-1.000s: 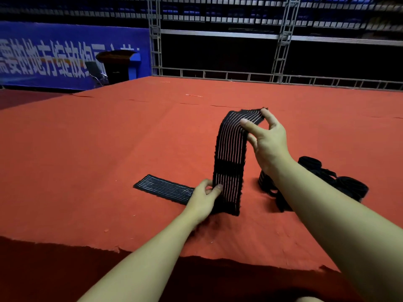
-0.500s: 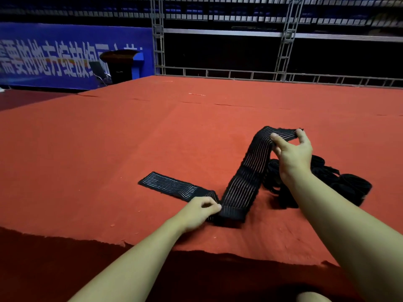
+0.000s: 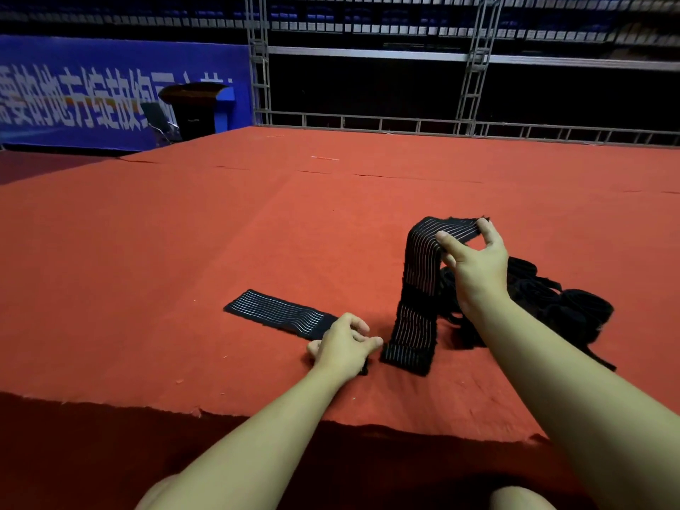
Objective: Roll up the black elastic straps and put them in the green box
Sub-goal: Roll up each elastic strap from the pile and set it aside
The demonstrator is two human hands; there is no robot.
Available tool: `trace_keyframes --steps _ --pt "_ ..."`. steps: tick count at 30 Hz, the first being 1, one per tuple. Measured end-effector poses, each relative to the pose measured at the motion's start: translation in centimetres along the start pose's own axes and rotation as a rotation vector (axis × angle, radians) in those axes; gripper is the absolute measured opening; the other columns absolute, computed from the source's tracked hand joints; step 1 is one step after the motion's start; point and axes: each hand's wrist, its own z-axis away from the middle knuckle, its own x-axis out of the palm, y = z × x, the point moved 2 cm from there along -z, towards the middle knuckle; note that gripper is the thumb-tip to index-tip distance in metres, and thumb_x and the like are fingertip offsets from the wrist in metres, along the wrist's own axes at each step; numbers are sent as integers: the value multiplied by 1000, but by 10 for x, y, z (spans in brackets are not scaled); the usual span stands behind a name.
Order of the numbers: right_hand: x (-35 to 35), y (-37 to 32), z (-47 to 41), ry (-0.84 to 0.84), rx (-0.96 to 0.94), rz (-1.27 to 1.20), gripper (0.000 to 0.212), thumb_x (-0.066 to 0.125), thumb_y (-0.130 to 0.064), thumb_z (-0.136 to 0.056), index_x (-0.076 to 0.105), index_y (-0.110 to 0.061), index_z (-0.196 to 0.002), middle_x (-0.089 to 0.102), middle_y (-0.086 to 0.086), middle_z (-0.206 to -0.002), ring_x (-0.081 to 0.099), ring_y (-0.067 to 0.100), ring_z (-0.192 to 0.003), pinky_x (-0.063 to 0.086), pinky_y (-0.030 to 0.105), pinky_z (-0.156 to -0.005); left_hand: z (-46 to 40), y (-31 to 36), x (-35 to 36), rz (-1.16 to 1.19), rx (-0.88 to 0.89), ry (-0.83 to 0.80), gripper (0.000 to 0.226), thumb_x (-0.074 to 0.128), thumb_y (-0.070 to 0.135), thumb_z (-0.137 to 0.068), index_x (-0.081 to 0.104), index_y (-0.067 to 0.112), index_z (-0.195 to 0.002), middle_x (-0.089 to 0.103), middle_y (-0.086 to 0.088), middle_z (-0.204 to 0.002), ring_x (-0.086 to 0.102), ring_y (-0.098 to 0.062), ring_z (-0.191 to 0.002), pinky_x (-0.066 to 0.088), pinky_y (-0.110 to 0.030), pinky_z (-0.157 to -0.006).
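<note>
1. Black elastic strap (image 3: 419, 288): in the head view it lies on the red carpet (image 3: 184, 252), one end flat at the left, the other raised.
2. The right hand (image 3: 474, 266) pinches the raised end.
3. The left hand (image 3: 344, 347), fingers curled, grips the strap's low middle.
4. A pile of black straps (image 3: 552, 303) lies just right.
</note>
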Motion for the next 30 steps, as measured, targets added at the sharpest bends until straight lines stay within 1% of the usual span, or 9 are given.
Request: trace_keyframes --steps 3,6,8,11,17,19,22,26,30 --pt "1 1 3 -14 -1 -10 85 80 -6 -87 32 -10 -157 17 -5 -169 55 16 -126 55 12 -71 4 6 7 -249 67 -6 30 67 55 -90 59 36 -112 67 18 -102 57 -5 -110 23 -39 -100" --pt "2 3 6 -26 -14 16 85 80 -6 -87 33 -11 -157 18 -6 -169 58 16 -125 55 12 -70 4 14 17 -505 343 10 35 59 50 -97 59 33 -128 60 11 -124 52 -12 -123 22 -40 -104" --pt "1 3 8 -29 -24 25 84 80 -6 -87 33 -11 -157 18 -7 -168 61 9 -118 55 12 -70 5 22 26 -497 482 -96 35 57 40 -101 59 28 -135 59 5 -133 51 -19 -129 29 -39 -110" --pt "-4 5 7 -30 -25 49 83 79 -8 -88 33 -12 -157 17 -9 -168 59 1 -110 54 10 -68 5 27 39 -489 467 -233 40 56 33 -104 55 24 -142 61 -1 -140 53 -29 -130 37 -42 -112" --pt "-18 4 6 3 -17 121 83 80 -10 -89 34 -13 -157 18 -10 -168 57 0 -111 57 14 -72 -3 23 39 -519 590 -176 30 57 37 -102 66 29 -130 62 3 -125 49 -20 -122 32 -38 -108" --pt "-24 4 5 31 -24 181 83 81 -15 -88 36 -15 -157 20 -12 -167 58 -6 -100 60 23 -83 -5 22 26 -421 669 -145 23 60 37 -100 70 32 -120 61 7 -117 48 -16 -116 33 -36 -104" --pt "-34 7 5 69 -30 296 81 84 -27 -86 41 -18 -154 27 -13 -163 60 1 -108 55 41 -103 -10 13 -6 -287 747 -32 16 68 37 -95 74 35 -109 54 12 -101 49 -13 -102 40 -34 -94" --pt "-39 15 15 159 -123 397 64 82 -38 -85 57 -20 -141 45 -12 -145 58 15 -128 51 42 -108 -10 -15 -59 -193 569 33 17 59 43 -91 68 36 -104 71 15 -89 67 -12 -87 53 -36 -85" --pt "-36 25 23 262 -125 381 39 83 -34 -84 69 -27 -120 59 -4 -127 67 11 -105 56 39 -99 -6 -45 -99 105 450 120 14 58 29 -86 69 23 -90 73 12 -83 68 -9 -78 52 -26 -75"
